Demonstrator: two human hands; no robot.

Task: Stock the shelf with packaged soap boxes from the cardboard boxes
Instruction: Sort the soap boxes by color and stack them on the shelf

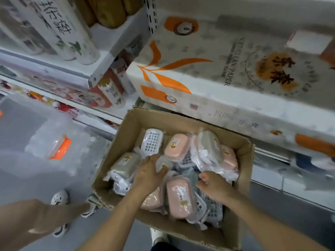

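An open cardboard box (pixel 130 124) on the floor holds several plastic-wrapped soap boxes in pink, grey and white. My left hand (pixel 147 173) reaches into the middle of the box and grips a wrapped grey soap box (pixel 163 164). My right hand (pixel 213 185) is in the box too, fingers curled onto the wrapping of a greyish pack beneath it. A pink soap box (pixel 180 196) lies between my forearms. Another pink one (pixel 176 146) and a white slotted one (pixel 152 141) lie at the far side.
White shelves (pixel 101 57) with tall white bottles rise at the left. Large tissue-paper packs (pixel 226 69) sit on the shelf above the box. A clear plastic bin with an orange latch (pixel 60 147) stands left of the box. Another person's shoes (pixel 59 197) are at lower left.
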